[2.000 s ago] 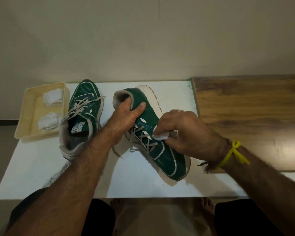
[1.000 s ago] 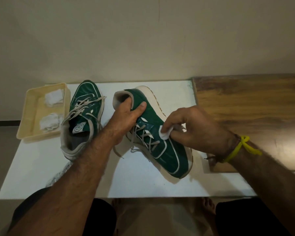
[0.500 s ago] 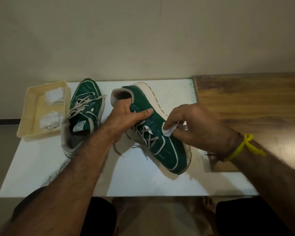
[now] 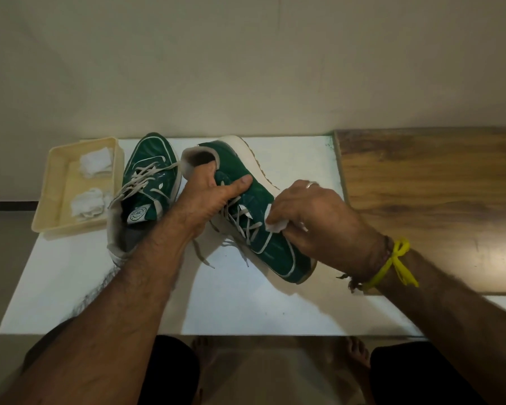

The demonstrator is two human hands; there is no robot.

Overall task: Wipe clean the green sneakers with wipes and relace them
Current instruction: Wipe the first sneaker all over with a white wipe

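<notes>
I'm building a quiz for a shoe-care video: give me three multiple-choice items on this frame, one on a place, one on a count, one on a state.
1. Where is the tray?
A. left of the sneakers
B. on the wooden board
C. on the floor

2. How many wads lie in the tray?
A. one
B. two
C. four

3. What is the right hand doing?
A. resting empty on the table
B. tying a lace
C. pressing a wipe on the tilted sneaker

Answers:
1 A, it sits beside the flat sneaker at the table's left end.
2 B, one far wad and one near wad.
3 C, while the left hand grips the sneaker's collar.
</notes>
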